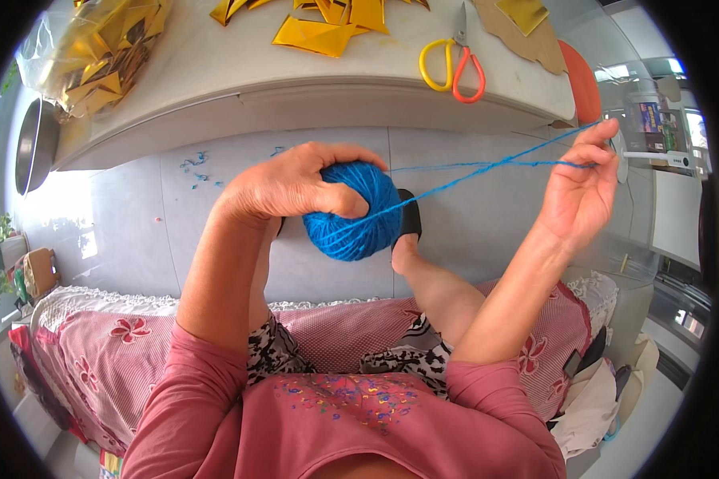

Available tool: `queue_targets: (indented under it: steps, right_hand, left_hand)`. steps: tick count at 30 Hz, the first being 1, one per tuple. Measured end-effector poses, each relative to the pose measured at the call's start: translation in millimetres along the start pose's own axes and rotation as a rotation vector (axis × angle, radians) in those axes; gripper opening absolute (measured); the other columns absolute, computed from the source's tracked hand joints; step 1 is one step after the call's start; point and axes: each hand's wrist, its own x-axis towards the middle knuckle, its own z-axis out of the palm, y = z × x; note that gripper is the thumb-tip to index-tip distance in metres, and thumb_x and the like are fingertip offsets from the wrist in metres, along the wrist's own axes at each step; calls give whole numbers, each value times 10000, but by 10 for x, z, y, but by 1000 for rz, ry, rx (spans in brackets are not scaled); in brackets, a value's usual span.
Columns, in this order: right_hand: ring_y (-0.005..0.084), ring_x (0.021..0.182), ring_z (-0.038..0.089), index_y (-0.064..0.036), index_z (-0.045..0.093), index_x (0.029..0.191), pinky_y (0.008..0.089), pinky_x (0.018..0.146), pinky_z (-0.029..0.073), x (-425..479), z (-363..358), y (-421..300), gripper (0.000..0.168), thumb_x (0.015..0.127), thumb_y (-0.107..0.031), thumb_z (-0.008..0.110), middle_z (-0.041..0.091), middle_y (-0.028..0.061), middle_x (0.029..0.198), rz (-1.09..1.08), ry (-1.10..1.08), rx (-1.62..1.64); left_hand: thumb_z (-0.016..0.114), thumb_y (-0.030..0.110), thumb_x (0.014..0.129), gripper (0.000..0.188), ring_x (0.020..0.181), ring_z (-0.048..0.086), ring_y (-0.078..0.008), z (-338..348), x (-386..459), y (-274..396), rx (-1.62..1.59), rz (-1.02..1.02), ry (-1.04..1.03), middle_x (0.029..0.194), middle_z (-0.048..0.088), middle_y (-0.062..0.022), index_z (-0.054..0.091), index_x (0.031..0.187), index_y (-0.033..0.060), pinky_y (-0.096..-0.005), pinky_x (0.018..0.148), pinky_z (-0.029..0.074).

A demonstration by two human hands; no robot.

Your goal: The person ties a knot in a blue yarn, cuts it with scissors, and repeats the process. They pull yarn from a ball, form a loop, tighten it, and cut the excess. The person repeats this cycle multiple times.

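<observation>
A ball of blue yarn (353, 221) is gripped from its upper left side by my left hand (299, 179), with the thumb across its front. My right hand (581, 179) is raised off to the right, its fingers curled around a strand of blue yarn (461, 178). That strand runs taut from the ball to the fingers. A second, slacker length goes from the right fingers back toward the far side of the ball, where its end is hidden. The two lengths cross between my hands.
A white table (245, 72) stands in front, bearing folded gold paper pieces (314, 36), scissors with yellow and red handles (455, 66) and a plastic bag of gold paper (108, 66). Blue yarn scraps (199, 164) lie on the tiled floor (132, 239). I sit on a cloth-covered sofa (108, 347).
</observation>
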Motion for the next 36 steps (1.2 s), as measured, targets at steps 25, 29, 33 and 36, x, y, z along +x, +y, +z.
queue_targets:
  steps: [25, 29, 33, 36]
  right_hand:
    - [114, 638, 456, -19, 417, 817, 245, 593, 412, 36, -239, -272, 83, 872, -45, 474, 417, 39, 769, -40, 152, -31]
    - [112, 651, 457, -16, 418, 825, 246, 591, 412, 4, -207, -282, 84, 884, -54, 464, 421, 43, 782, -80, 162, -32]
    - [119, 663, 462, -15, 418, 828, 242, 591, 413, -4, -238, -384, 86, 897, -56, 450, 429, 47, 790, -17, 127, -6]
    - [139, 678, 477, -1, 430, 855, 243, 594, 427, -13, -244, -309, 78, 905, -60, 442, 445, 61, 805, -2, 137, 2]
  left_hand:
    - [626, 570, 687, 866, 923, 505, -304, -574, -410, -131, -1205, 853, -37, 1274, 363, -298, 346, 1297, 23, -308, 657, 515]
    - [651, 633, 622, 1045, 1042, 525, -333, -363, -839, -107, -907, 794, 85, 1269, 379, -302, 255, 1338, -18, -342, 780, 530]
    - [744, 493, 507, 1035, 1021, 567, -301, 79, -1767, 25, -424, 194, 548, 1176, 503, -220, 352, 1298, -47, -391, 858, 495]
    - [749, 365, 454, 882, 931, 586, -216, 307, -2427, 61, -89, -164, 637, 1049, 574, -126, 488, 1199, -29, -327, 867, 458]
